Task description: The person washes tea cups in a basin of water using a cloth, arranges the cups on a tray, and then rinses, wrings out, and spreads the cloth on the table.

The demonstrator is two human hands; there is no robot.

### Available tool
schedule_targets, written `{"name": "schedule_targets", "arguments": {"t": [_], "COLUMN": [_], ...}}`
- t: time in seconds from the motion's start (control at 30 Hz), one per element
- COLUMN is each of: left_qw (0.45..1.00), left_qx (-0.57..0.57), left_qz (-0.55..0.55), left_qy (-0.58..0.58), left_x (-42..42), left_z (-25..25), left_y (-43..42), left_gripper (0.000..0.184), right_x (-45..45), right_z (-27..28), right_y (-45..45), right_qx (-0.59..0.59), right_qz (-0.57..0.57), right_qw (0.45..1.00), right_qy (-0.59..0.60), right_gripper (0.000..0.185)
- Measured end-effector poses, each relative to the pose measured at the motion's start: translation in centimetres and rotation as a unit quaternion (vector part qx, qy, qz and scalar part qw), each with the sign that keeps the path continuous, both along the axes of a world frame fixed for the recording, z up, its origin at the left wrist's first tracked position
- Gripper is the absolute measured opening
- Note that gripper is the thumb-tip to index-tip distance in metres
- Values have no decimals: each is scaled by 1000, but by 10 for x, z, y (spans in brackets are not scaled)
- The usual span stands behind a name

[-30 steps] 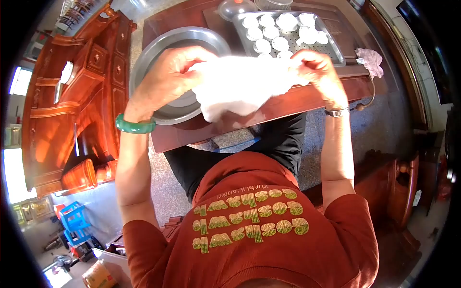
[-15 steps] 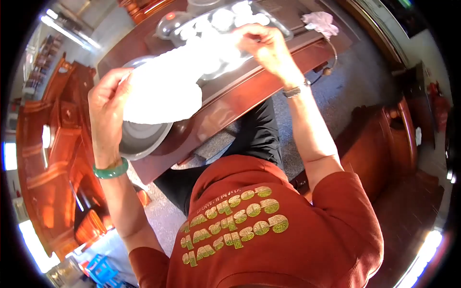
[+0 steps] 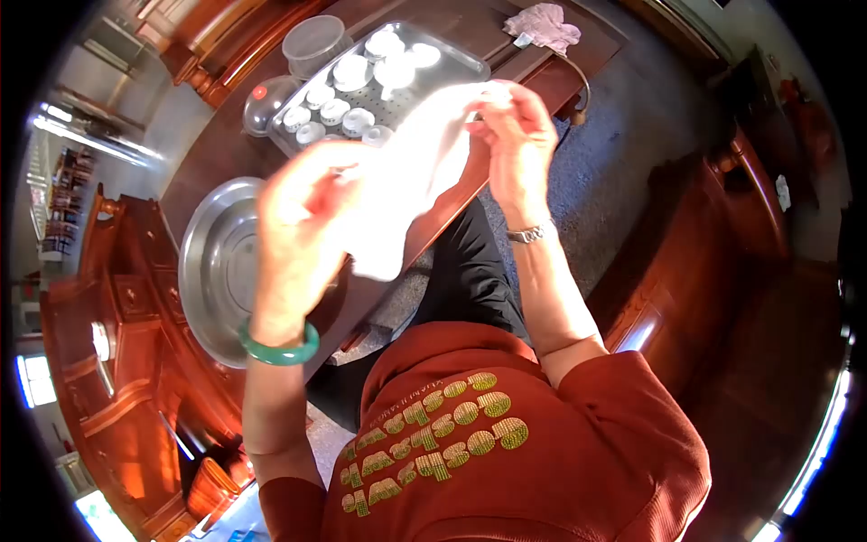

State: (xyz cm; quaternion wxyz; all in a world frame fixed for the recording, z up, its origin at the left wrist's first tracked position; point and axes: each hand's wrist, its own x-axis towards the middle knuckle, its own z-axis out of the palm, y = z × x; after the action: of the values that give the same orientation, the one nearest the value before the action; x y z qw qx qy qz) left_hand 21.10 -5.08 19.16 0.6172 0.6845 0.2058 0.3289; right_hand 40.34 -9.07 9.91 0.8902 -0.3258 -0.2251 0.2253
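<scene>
A white cloth [image 3: 411, 172], brightly overexposed, hangs stretched between my two hands above the table's near edge. My left hand [image 3: 312, 212], with a green bangle at the wrist, pinches its left side. At its upper right end, the fingers of my right hand [image 3: 519, 135] are closed on the cloth; a metal watch sits on that wrist. Left of my left hand stands a wide metal basin [image 3: 212, 280], partly covered by the hand. Beyond the cloth lies a metal tray [image 3: 462, 68] bearing several small white cups [image 3: 334, 112].
A clear plastic tub [image 3: 314, 45] and a clear domed lid [image 3: 271, 101] with a red knob stand behind the tray. A crumpled pink cloth [image 3: 544, 27] lies at the table's far right. Carved wooden furniture [image 3: 135, 307] stands left, and a wooden bench [image 3: 677, 244] right.
The cloth, spread over the basin before, now hangs narrower and to the right of it. My left hand has moved right, closer to my right hand. The basin and cups are more visible.
</scene>
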Motion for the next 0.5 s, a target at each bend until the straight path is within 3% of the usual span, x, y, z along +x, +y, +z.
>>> {"name": "schedule_targets", "arguments": {"t": [0.17, 0.23, 0.37, 0.47, 0.5], "left_qw": [991, 984, 970, 959, 958], "left_qx": [-7, 57, -26, 142, 142], "left_qz": [-135, -165, -229, -190, -191], "left_qy": [23, 47, 75, 156, 157], "left_x": [56, 79, 121, 155, 166], "left_z": [-27, -37, -50, -76, -83], "left_y": [-23, -25, -17, -5, 0], "left_gripper": [13, 12, 13, 12, 12], "right_x": [58, 80, 132, 167, 178], "right_z": [-2, -4, -27, -57, -65], "right_y": [-46, -61, -71, -61, -57], "right_qx": [-42, -62, -115, -197, -208], "right_qz": [-179, -247, -281, -259, -244], "right_qw": [983, 967, 951, 943, 944], "right_qy": [-15, -24, -53, -68, -79], "right_gripper": [14, 10, 7, 6, 7]}}
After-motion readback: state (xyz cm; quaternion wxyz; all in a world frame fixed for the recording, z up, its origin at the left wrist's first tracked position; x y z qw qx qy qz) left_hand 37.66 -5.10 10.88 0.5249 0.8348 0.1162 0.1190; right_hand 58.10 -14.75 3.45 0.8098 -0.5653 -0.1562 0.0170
